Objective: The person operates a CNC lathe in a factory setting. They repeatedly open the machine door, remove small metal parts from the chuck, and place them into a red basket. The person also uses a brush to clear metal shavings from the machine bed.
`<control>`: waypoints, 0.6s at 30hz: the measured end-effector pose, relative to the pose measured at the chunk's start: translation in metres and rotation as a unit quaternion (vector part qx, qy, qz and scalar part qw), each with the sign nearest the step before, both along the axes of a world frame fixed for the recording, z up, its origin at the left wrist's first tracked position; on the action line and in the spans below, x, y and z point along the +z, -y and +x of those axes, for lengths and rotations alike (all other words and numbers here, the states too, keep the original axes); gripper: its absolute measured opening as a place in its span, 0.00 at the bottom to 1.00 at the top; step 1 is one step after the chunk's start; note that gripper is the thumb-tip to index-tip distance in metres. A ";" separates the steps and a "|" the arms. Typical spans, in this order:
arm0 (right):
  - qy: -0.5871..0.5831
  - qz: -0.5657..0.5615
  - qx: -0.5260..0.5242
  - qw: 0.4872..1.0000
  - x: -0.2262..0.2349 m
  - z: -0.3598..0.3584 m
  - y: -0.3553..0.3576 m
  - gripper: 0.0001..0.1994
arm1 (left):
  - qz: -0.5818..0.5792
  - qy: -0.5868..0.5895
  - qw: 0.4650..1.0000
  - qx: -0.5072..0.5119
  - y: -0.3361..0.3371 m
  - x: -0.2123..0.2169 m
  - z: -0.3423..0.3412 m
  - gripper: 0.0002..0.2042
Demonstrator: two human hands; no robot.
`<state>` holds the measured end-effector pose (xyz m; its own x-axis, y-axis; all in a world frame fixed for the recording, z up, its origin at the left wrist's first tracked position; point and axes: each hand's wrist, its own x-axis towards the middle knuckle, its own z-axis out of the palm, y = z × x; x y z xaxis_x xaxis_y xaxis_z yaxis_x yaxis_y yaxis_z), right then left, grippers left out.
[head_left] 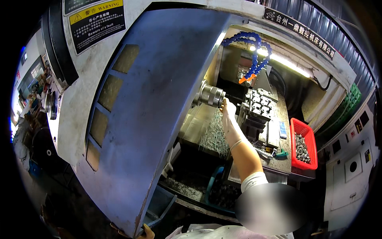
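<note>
Head view, one item after another: your right hand (230, 123), in a pale thin glove with the forearm bare up to a rolled white sleeve, reaches into the open machine enclosure; its fingers (225, 104) are bunched at the face of the round, silver metal lathe chuck (211, 95), touching or just at its front, and whether they grip a part there you cannot tell from this angle. The chuck sits at the left of the work chamber, just past the edge of the large, worn blue sliding door (159, 111) that fills the middle of the view. Your left hand (146, 232) shows only as a sliver at the lower edge, resting at the door's bottom corner; whether its fingers are closed or released cannot be told. Above the chuck hangs a blue segmented coolant hose with an orange nozzle (251, 59). To the right of your hand stands the dark metal tool block (258, 107), and below your wrist lies a heap of grey stringy metal swarf (214, 135). On the machine's surface at the right, a red plastic basket (304, 131) holds small grey metal parts (301, 149).
</note>
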<state>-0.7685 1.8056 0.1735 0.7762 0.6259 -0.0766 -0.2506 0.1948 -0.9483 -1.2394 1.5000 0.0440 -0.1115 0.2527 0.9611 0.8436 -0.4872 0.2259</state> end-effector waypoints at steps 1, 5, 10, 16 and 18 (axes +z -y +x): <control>-0.008 -0.002 0.014 1.000 0.000 0.005 0.000 0.11 | -0.137 0.055 0.989 -0.011 0.011 -0.015 -0.011 0.16; -0.112 0.027 -0.031 0.993 0.001 -0.004 -0.003 0.13 | -0.122 0.358 0.908 -0.178 0.009 -0.005 0.018 0.20; -0.025 0.009 -0.021 0.999 -0.003 -0.001 -0.001 0.14 | -0.188 0.116 0.964 -0.149 0.003 0.049 0.025 0.22; -0.003 0.000 0.042 0.999 -0.005 0.011 -0.003 0.15 | -0.168 0.087 0.978 -0.083 0.003 0.081 0.044 0.26; 0.029 -0.004 0.040 0.999 -0.005 0.011 -0.003 0.14 | -0.161 0.103 0.980 -0.061 0.002 0.091 0.048 0.28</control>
<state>-0.7578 1.8089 0.1680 0.7272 0.6854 -0.0382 -0.2088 0.1679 -0.9634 -1.1913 1.4980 0.1345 -0.2447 0.5624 0.7898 0.7043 -0.4568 0.5434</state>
